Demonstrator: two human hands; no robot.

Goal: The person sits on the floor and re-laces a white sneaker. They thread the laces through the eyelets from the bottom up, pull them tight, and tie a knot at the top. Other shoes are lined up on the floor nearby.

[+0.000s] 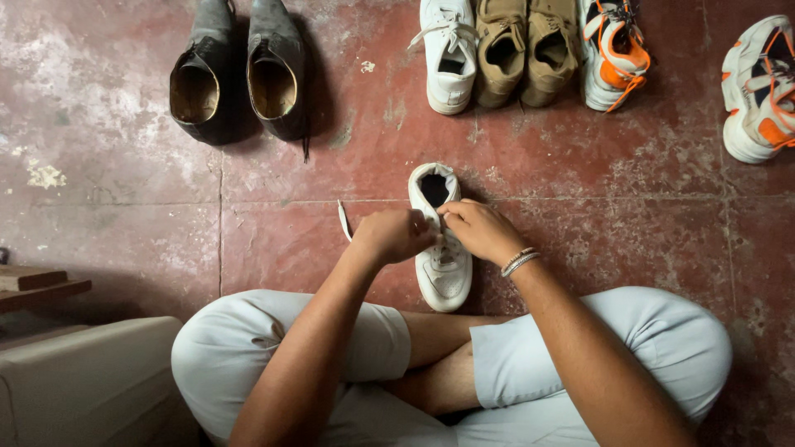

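Head view, looking down at a person sitting cross-legged on a worn red floor, light grey shorts.

White sneaker lies on the floor right in front of the crossed legs, toe toward the person, heel opening away. Both hands are on it at the lace area. Left hand curled closed, fingers pinched on the shoe's lace; a loose white lace end sticks out just left of that hand, onto the floor. Right hand also closed in, fingertips pinching at the tongue/upper eyelets, touching the shoe. Bracelets on the right wrist.

Along the top edge, well apart from the hands: pair of dark leather shoes at left, second white sneaker, pair of tan shoes, white-and-orange sneaker, and its mate set off to the far right.

Lower left: wooden plank and a pale cushion-like block beside the person's knee.
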